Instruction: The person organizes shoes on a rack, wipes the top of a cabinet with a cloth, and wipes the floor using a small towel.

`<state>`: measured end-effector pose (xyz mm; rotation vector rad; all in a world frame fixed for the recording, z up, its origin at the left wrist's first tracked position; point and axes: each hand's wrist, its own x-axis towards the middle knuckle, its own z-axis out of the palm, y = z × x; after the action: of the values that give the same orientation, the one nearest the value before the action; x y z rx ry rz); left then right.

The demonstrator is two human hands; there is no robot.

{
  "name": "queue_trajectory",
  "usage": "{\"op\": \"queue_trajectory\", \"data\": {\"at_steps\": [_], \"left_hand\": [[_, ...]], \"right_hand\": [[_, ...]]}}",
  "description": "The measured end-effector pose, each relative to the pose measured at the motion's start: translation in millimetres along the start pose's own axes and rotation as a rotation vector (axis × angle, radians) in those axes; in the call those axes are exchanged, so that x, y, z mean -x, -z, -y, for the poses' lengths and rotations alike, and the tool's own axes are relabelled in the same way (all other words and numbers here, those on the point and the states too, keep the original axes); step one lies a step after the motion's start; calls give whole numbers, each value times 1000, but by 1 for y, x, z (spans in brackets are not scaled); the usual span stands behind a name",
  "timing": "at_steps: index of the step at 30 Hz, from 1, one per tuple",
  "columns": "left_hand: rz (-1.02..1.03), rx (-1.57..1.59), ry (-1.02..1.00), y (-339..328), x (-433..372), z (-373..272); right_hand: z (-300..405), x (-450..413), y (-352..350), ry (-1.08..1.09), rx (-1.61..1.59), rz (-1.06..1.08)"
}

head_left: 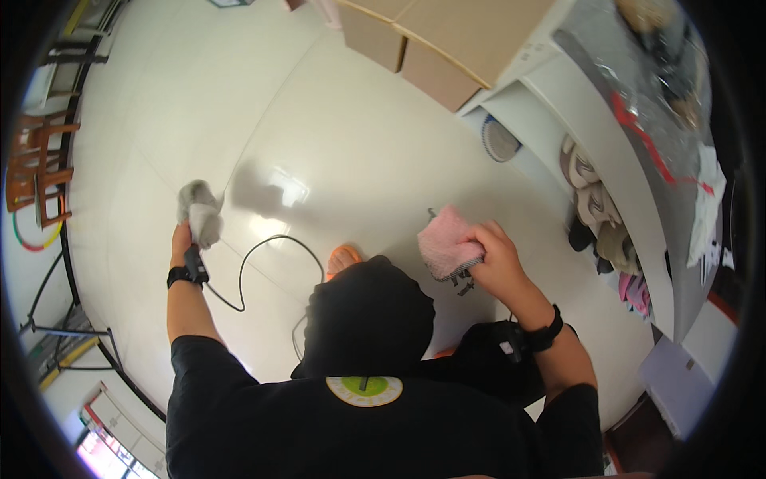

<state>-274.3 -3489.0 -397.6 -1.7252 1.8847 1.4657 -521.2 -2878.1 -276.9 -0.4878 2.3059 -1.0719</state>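
Out to the left over the pale tiled floor (359,155), my left hand (182,239) holds a grey and whitish bundle of cloth (204,218); most of the fingers are hidden behind it. My right hand (494,257) pinches a pink fluffy cloth (446,242) with a dark striped edge, right of my knee. Small dark strips (464,286) show just below the pink cloth; what they are is unclear. Both wrists bear black straps with small devices, and a black cable (240,281) runs from the left one. An orange sandal (346,258) is on my foot.
Cardboard boxes (443,42) stand at the upper right beside a white shelf unit (622,161) holding slippers (589,185) and other footwear. A clear plastic bag (652,78) lies on its top. Wooden chairs (45,155) and a coloured hoop (39,242) are along the left wall.
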Motion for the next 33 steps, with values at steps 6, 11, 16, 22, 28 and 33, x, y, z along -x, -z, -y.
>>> {"op": "queue_trajectory", "data": {"at_steps": [6, 11, 16, 22, 28, 33], "left_hand": [[-170, -580, -483, -56, -1, -60], [180, -591, -579, -177, 115, -197], [828, -118, -410, -288, 222, -269], [917, 14, -435, -419, 297, -298], [509, -139, -1001, -511, 275, -303], [154, -488, -1569, -531, 241, -314]], "right_hand": [[17, -2, 33, 120, 81, 28], [19, 25, 51, 161, 44, 2], [14, 61, 64, 152, 40, 112], [4, 87, 72, 115, -123, 52], [5, 119, 91, 76, -135, 46], [-1, 137, 106, 126, -105, -22]]}}
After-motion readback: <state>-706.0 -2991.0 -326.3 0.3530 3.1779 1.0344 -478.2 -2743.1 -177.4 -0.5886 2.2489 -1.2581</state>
